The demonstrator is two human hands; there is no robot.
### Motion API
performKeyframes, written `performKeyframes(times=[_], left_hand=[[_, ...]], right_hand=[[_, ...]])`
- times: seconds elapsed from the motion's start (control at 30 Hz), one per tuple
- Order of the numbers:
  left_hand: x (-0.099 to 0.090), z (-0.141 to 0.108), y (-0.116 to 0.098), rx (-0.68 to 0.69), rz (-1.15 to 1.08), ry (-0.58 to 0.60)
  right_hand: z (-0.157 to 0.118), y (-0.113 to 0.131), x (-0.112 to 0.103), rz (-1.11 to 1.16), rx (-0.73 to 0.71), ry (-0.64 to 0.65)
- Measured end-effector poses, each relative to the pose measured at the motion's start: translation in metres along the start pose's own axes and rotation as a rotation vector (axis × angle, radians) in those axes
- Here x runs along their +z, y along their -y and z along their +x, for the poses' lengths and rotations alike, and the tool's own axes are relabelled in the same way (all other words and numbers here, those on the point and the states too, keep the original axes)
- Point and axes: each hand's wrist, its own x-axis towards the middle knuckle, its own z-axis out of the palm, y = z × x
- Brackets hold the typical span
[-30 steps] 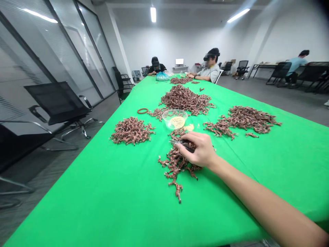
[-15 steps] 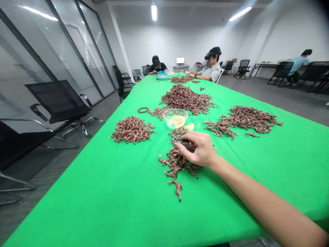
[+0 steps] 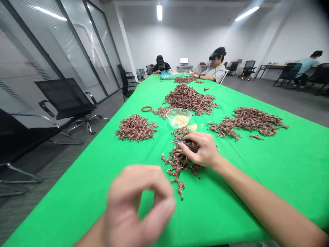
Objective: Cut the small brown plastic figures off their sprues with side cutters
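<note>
1. The right hand [image 3: 203, 149] is closed around small dark-handled snips [image 3: 188, 145]. Its fingers [image 3: 191, 138] wrap over the handle, and the thin metal tip points left, out past the fingertips.
2. The snips look light and stiff. The dark handle, already inside the fingers, seems the natural place to hold them, though the hand hides most of it.
3. A tangled heap of branched copper-brown pieces [image 3: 178, 163] lies directly under and just left of the right fingertips. Its longest spur runs down toward the viewer, away from those fingers.
4. These pieces look light, stiff and brittle, and their branches seem likely to snag on each other. A free end at the edge of the heap looks easier to grip than the knotted middle.
5. The left hand [image 3: 136, 206] is raised and blurred, well below and left of the right hand and nearest the viewer. Its thumb and forefinger curve into a ring with their tips close together. The blur hides whether they hold anything.
6. Beyond the right fingertips stands a clear plastic bowl [image 3: 179, 118] of pale granules [image 3: 181, 120], on the green tablecloth [image 3: 84, 202]. A small spill of granules [image 3: 192, 127] lies between the bowl and those fingers.
7. Larger heaps of the same pieces lie to either side of the bowl and beyond it.
</note>
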Motion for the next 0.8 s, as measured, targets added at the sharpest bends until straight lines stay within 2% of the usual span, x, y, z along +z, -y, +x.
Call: performKeyframes(times=[0.03,0.13,0.27,0.33,0.4,0.47,0.5,0.57,0.63,0.7,0.8], left_hand=[[-0.001,0.013,0.002,0.015,-0.046,0.068],[0.000,0.041,0.007,-0.111,0.010,0.071],[-0.003,0.062,0.019,-0.194,0.070,0.018],[-0.008,0.078,0.030,-0.229,0.023,-0.047],[-0.014,0.099,0.048,-0.253,-0.070,-0.203],[-0.020,0.123,0.067,-0.270,-0.174,-0.508],[-0.022,0.136,0.075,-0.276,-0.194,-0.584],[-0.024,0.157,0.088,-0.278,-0.216,-0.637],[-0.021,0.173,0.091,-0.261,-0.223,-0.606],[-0.015,0.179,0.087,-0.224,-0.202,-0.514],[-0.004,0.168,0.080,-0.148,-0.109,-0.319]], right_hand=[[0.000,0.000,0.000,-0.003,-0.001,0.003],[0.000,0.001,-0.001,-0.012,-0.004,0.011],[0.000,0.002,0.000,-0.014,-0.003,0.016],[-0.001,0.002,0.000,-0.009,0.001,0.014],[-0.001,0.001,0.001,-0.001,0.004,0.013],[-0.002,0.001,0.000,0.005,0.006,0.014],[-0.002,0.001,0.000,0.006,0.006,0.013],[-0.001,0.002,-0.002,0.002,0.006,0.008],[-0.001,0.003,-0.003,-0.006,0.002,0.003],[0.000,0.005,-0.004,-0.013,-0.004,0.000],[0.000,0.006,-0.003,-0.023,0.008,-0.025]])
